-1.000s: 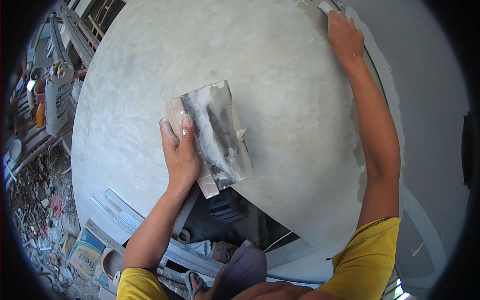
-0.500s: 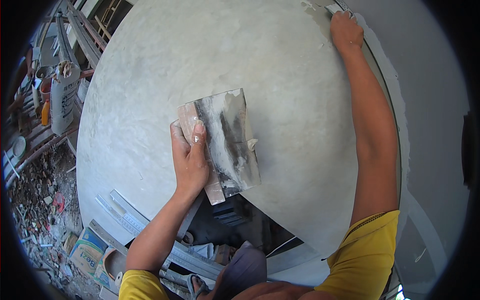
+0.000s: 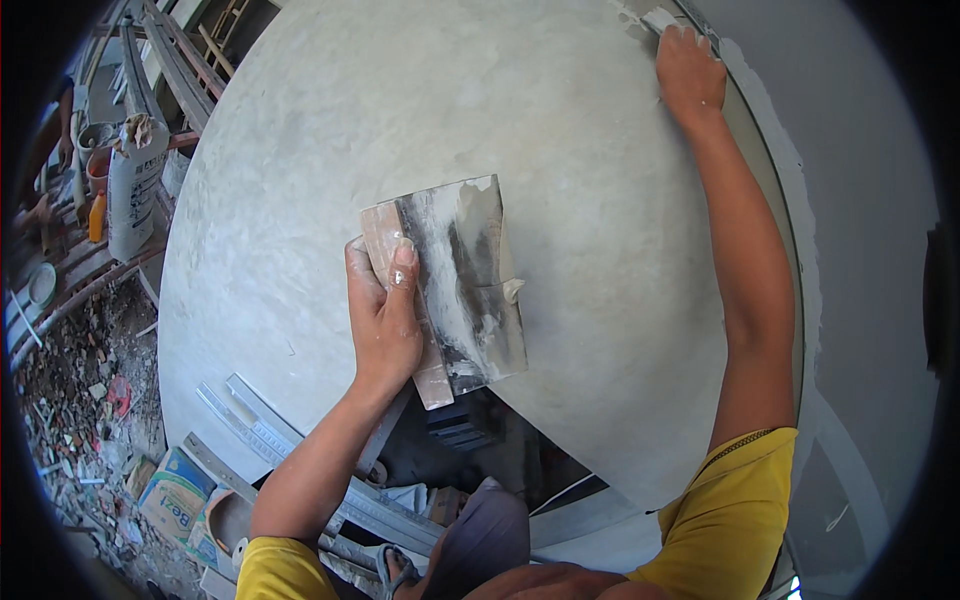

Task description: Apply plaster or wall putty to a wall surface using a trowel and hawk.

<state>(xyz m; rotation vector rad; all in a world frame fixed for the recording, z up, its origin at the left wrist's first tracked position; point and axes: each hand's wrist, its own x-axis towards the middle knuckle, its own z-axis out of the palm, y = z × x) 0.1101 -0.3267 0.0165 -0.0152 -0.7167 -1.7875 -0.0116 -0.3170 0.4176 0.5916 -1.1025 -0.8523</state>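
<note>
My left hand (image 3: pixel 385 325) grips a wide-bladed putty knife (image 3: pixel 465 290) by its pale, plaster-smeared handle, thumb pressed on top. Grey-white filler clings to the dark blade, with a small lump sticking out at its right edge. Far up to the right, my outstretched right hand (image 3: pixel 690 80) is closed on a smaller putty knife (image 3: pixel 660 20); my fingers partly hide it. That knife is against the top right edge of a large, pale plastered surface (image 3: pixel 320 150), where a patch of filler looks darker.
A grey panel (image 3: pixel 860 250) adjoins on the right, with a white filler band along the joint. At left are a white sack (image 3: pixel 135 190), an orange bottle (image 3: pixel 97 217), rubble (image 3: pixel 90 400) and a person's arm (image 3: pixel 66 125). Metal profiles (image 3: pixel 245 425) and a dark opening (image 3: pixel 500 440) lie below.
My right hand and its putty knife have shifted slightly left and down along the edge. The left hand keeps its hold on the wide knife; the view has moved a little.
</note>
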